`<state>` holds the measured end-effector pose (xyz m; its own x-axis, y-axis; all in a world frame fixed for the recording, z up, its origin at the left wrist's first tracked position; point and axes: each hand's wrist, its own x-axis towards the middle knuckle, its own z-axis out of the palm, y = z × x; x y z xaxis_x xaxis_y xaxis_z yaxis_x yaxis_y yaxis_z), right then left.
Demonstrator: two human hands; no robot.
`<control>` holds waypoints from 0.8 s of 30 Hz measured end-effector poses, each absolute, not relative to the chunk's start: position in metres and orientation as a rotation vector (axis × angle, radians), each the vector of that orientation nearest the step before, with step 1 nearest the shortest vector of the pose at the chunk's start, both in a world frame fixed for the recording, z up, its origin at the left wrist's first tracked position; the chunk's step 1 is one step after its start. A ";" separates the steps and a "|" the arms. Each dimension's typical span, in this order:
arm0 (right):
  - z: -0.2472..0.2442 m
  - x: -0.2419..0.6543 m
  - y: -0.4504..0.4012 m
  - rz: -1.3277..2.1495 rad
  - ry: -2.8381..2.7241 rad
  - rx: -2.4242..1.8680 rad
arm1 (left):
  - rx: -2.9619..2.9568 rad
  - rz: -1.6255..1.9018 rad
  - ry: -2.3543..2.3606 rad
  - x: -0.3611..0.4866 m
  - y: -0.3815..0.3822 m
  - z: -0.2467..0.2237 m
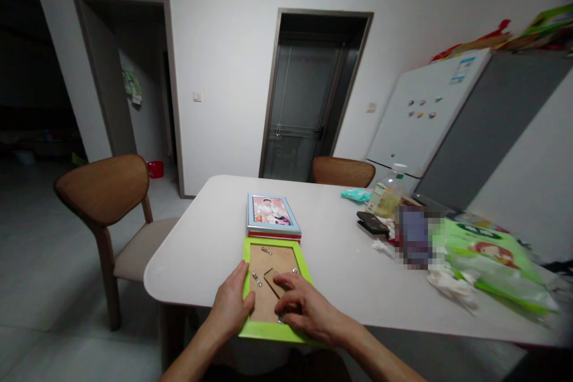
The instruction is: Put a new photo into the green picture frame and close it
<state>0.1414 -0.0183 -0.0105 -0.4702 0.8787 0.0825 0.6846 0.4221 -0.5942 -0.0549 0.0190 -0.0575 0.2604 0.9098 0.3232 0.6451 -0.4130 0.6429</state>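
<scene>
Lime-green frame (pixel 268 330), back up at the table's (pixel 201 250) near edge, looks light, stiff, best held by its rim (pixel 302 262). My left hand (pixel 231 298) clasps one side, fingers together; my right hand's (pixel 308 307) fingers curl; whether pinching, I cannot tell.

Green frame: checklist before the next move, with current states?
- Back of the green frame facing up: ok.
- Left hand on the frame's left side: ok.
- Frame fully on the table: not ok, near edge juts past the table edge.
- Right hand clear of the backing board: not ok, it covers part.
- Lower clip fully visible: not ok, fingers partly hide it.
- Clear of the blue frame: cannot tell.
</scene>
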 end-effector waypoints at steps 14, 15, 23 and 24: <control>-0.018 0.137 -0.020 0.629 -2.299 -1.316 | 2.126 0.953 1.426 -0.055 0.018 -0.057; -0.017 0.137 -0.021 0.604 -2.306 -1.334 | 2.116 0.967 1.418 -0.055 0.019 -0.058; -0.026 0.124 -0.007 0.335 -2.051 -1.650 | 2.062 0.964 1.403 -0.056 0.018 -0.056; -0.028 0.123 -0.005 0.328 -2.024 -1.668 | 2.052 0.961 1.407 -0.056 0.017 -0.055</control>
